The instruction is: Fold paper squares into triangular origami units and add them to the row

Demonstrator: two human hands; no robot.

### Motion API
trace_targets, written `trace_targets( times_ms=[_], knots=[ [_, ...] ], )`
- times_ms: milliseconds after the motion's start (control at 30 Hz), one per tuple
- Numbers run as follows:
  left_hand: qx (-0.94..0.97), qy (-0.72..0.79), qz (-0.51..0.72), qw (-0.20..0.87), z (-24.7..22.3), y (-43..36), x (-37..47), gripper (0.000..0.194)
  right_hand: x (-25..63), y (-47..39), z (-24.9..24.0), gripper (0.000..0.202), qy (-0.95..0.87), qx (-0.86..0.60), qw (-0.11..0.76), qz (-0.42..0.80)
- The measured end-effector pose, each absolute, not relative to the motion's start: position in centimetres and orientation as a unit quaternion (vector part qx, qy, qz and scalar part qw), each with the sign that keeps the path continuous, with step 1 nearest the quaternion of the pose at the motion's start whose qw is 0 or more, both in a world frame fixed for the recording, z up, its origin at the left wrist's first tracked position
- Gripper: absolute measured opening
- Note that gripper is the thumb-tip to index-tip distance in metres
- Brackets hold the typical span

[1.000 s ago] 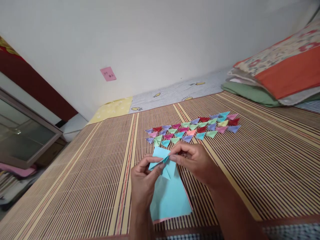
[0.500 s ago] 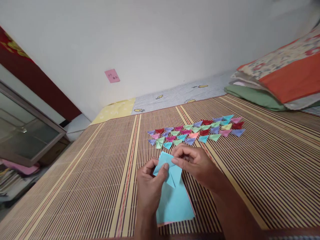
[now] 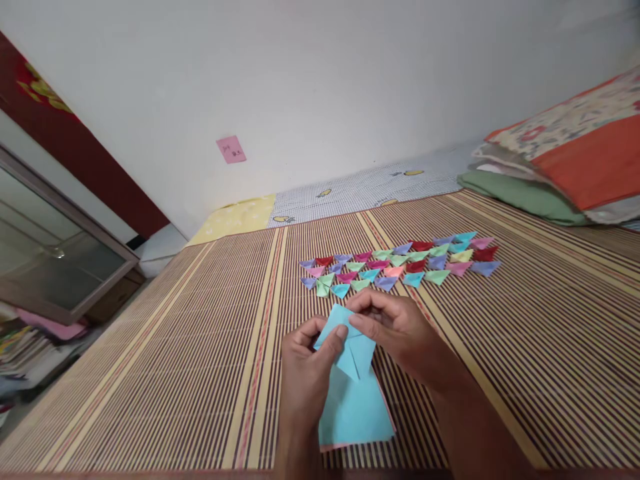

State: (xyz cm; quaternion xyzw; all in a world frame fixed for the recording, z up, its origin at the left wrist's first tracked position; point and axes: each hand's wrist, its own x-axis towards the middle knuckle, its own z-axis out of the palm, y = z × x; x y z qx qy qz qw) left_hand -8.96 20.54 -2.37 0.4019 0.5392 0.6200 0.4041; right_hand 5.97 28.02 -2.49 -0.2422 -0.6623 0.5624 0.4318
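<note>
A partly folded light-blue paper [image 3: 356, 357] is held up between both hands. My left hand [image 3: 307, 360] pinches its left side, the thumb lying on its front face. With thumb and fingers, my right hand [image 3: 387, 327] grips the upper right edge. Below the folded piece, a stack of square paper [image 3: 357, 413] with a blue sheet on top and a pink edge showing lies on the striped mat [image 3: 200, 373]. Beyond my hands, several small folded paper pieces [image 3: 393, 272] in many colours stand in rows.
Folded bedding [image 3: 585, 160] in orange, floral and green lies at the right. A checked cloth [image 3: 350, 190] runs along the white wall, which bears a pink note [image 3: 231, 150]. At the left are a glass-fronted cabinet [image 3: 60, 250] and a pile of books [image 3: 25, 353].
The whole view has shifted slightly, so most things appear a little further right. Both hands keep their grip on the blue paper, with hardly any change in its shape.
</note>
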Motion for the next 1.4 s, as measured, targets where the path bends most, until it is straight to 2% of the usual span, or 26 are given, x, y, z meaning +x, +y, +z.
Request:
trace_targets(
  times_ms=[100, 200, 300, 533, 867, 1100, 1400],
  knots=[
    [0.386, 0.527, 0.63, 0.42, -2.5, 20.7, -9.1, 0.038, 6.2, 28.1, -2.4, 0.017, -0.67, -0.247, 0.422, 0.559],
    [0.374, 0.53, 0.629, 0.428, -2.6, 20.7, -9.1, 0.04, 6.3, 28.1, -2.3, 0.014, -0.673, -0.25, 0.451, 0.531],
    [0.379, 0.542, 0.623, 0.418, -2.4, 20.6, -9.0, 0.041, 6.3, 28.0, -2.0, 0.007, -0.685, -0.236, 0.481, 0.493],
    [0.415, 0.562, 0.604, 0.383, -2.1, 20.3, -8.9, 0.038, 6.4, 27.7, -1.6, 0.004, -0.706, -0.247, 0.478, 0.46],
    [0.453, 0.562, 0.58, 0.378, -2.1, 20.3, -8.8, 0.035, 6.2, 27.5, -1.3, 0.014, -0.706, -0.27, 0.482, 0.443],
    [0.445, 0.552, 0.588, 0.388, -2.1, 20.4, -8.8, 0.035, 6.4, 27.6, -1.2, 0.009, -0.721, -0.25, 0.481, 0.431],
    [0.461, 0.553, 0.577, 0.385, -2.3, 20.4, -9.0, 0.036, 6.1, 27.4, -1.1, 0.014, -0.717, -0.251, 0.481, 0.438]
  ],
)
